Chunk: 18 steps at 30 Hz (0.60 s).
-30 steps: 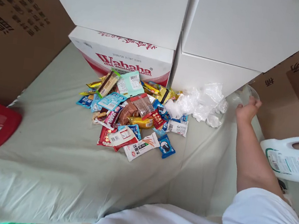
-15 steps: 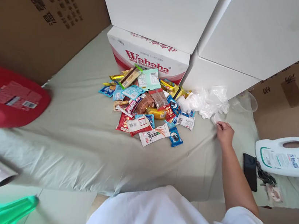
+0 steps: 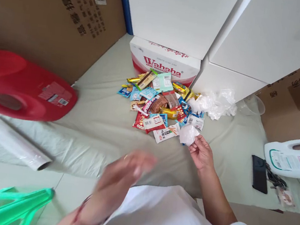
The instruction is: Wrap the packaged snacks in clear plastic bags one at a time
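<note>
You're in a home storeroom or stockroom corner: stacked cardboard cartons (image 3: pixel 54 15), a Wahaha box (image 3: pixel 163 61), white boxes (image 3: pixel 273 36), detergent jugs (image 3: pixel 293 157) and loose snack packets (image 3: pixel 161 106) on a sheet-covered surface (image 3: pixel 95 127).

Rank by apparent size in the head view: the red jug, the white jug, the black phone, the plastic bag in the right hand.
1. red jug, though it lies nearer the camera
2. white jug
3. black phone
4. plastic bag held by the right hand; close to the phone
</note>
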Motion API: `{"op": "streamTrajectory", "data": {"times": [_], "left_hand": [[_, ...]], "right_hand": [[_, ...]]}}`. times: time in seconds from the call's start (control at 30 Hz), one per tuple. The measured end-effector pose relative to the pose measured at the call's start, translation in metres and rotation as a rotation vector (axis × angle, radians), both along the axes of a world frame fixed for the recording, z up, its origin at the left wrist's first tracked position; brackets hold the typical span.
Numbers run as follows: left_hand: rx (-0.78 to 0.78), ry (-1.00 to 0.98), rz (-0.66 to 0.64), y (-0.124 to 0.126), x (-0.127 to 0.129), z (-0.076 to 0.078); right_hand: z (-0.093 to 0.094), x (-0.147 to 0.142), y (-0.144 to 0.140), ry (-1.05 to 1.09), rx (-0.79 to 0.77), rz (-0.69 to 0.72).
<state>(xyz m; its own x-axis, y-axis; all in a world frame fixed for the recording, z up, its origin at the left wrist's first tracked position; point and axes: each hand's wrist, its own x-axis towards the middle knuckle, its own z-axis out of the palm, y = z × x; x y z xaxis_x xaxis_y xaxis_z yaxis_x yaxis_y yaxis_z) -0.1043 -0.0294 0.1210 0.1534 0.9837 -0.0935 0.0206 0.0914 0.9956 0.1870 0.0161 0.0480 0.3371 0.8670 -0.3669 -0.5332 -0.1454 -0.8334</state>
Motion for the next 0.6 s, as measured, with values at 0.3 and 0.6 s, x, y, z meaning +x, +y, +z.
{"op": "streamTrajectory", "data": {"times": [0.3, 0.6], "left_hand": [[-0.073, -0.175, 0.038, 0.055, 0.078, -0.081], [-0.330, -0.441, 0.103, 0.063, 0.052, -0.095]], "right_hand": [[0.002, -0.065, -0.016, -0.054, -0.052, 0.248], [0.031, 0.011, 0.017, -0.185, 0.154, -0.051]]}}
